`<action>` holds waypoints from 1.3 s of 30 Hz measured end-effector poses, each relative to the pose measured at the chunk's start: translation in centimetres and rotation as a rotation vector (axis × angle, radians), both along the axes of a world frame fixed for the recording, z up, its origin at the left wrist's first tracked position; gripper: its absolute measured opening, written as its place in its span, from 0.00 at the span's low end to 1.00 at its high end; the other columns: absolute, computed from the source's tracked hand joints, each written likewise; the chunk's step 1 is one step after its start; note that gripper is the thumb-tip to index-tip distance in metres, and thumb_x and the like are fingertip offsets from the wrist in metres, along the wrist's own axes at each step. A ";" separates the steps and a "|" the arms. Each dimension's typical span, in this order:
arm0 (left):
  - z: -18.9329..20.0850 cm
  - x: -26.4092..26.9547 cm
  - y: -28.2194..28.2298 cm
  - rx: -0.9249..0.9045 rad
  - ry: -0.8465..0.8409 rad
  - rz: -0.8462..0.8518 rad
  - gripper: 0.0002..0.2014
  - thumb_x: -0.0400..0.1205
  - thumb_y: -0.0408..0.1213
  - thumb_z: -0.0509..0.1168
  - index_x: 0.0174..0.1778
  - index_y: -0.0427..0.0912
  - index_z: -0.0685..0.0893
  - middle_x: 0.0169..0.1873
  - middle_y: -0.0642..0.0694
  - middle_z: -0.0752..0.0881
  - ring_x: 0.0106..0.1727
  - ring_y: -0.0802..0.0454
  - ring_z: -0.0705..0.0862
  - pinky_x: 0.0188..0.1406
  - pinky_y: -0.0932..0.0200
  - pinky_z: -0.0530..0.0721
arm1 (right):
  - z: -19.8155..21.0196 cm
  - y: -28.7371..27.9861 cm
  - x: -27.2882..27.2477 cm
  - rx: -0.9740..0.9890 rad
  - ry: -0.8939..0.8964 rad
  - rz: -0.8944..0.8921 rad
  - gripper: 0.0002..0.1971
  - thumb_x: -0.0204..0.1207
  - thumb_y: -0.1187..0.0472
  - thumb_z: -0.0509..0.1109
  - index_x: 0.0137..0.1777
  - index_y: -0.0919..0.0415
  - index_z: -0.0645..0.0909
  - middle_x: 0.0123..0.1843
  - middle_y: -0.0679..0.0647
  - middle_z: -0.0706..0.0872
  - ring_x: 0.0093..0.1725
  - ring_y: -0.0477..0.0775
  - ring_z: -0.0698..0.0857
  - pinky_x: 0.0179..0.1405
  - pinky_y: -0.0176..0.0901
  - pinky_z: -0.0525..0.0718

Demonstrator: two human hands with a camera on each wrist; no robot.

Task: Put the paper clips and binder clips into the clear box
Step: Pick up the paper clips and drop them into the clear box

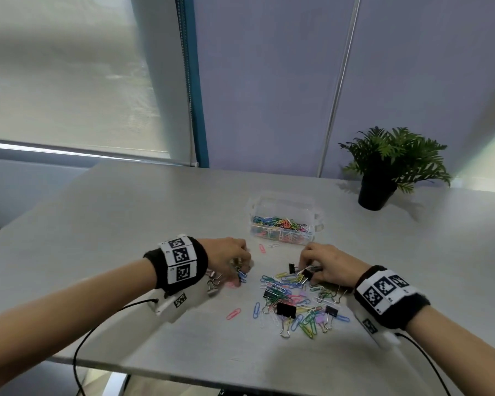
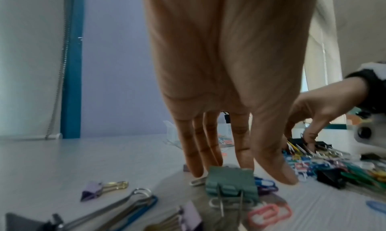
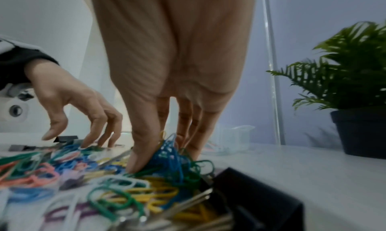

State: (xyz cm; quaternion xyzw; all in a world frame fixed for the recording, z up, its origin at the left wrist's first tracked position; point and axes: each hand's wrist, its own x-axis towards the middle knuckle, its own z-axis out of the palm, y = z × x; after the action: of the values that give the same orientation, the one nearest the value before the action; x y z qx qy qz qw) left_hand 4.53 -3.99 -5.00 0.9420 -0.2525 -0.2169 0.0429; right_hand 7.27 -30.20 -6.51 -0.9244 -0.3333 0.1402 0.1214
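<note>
A big pale grey worktop fills the middle of the head view. A green leafy plant in a black pot stands on it at the right of the frame. Behind is a soft purple wall with a thin silver pole going up it. At the upper left hangs a white window blind with a bead chain, and a blue strip runs down just beside it.
</note>
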 end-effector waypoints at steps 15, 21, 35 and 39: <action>-0.6 3.4 -4.1 -0.036 -0.165 0.192 0.15 0.80 0.30 0.62 0.63 0.35 0.76 0.59 0.34 0.83 0.60 0.40 0.83 0.50 0.58 0.77 | 1.1 7.1 1.7 -0.178 0.001 0.145 0.26 0.71 0.51 0.73 0.67 0.59 0.71 0.66 0.57 0.78 0.65 0.60 0.78 0.65 0.56 0.77; -0.4 3.4 -2.5 -0.058 -0.043 0.130 0.13 0.77 0.24 0.65 0.57 0.34 0.84 0.57 0.38 0.86 0.59 0.43 0.83 0.45 0.66 0.72 | 0.6 5.1 0.4 -0.230 0.001 0.185 0.26 0.70 0.57 0.75 0.67 0.63 0.74 0.63 0.59 0.76 0.62 0.59 0.75 0.60 0.50 0.76; -1.3 1.9 -6.0 -0.004 -0.092 0.068 0.08 0.72 0.29 0.69 0.44 0.33 0.89 0.43 0.36 0.90 0.45 0.42 0.87 0.47 0.53 0.85 | 0.0 5.8 -0.2 -0.110 -0.112 0.039 0.10 0.73 0.64 0.62 0.31 0.53 0.73 0.40 0.56 0.80 0.45 0.60 0.82 0.42 0.49 0.80; -1.0 1.9 -5.9 0.006 -0.046 0.064 0.08 0.72 0.32 0.69 0.44 0.32 0.89 0.39 0.38 0.90 0.37 0.46 0.82 0.44 0.53 0.84 | 0.1 5.1 -0.5 -0.064 -0.090 0.020 0.06 0.72 0.63 0.64 0.35 0.54 0.74 0.42 0.53 0.78 0.43 0.53 0.77 0.39 0.44 0.74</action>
State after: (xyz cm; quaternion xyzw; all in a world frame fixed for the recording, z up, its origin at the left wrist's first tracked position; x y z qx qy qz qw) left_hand 6.38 -9.92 -5.96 0.9545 -0.2224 -0.1945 0.0410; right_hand 6.73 -25.10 -6.40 -0.9298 -0.3429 0.1104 0.0755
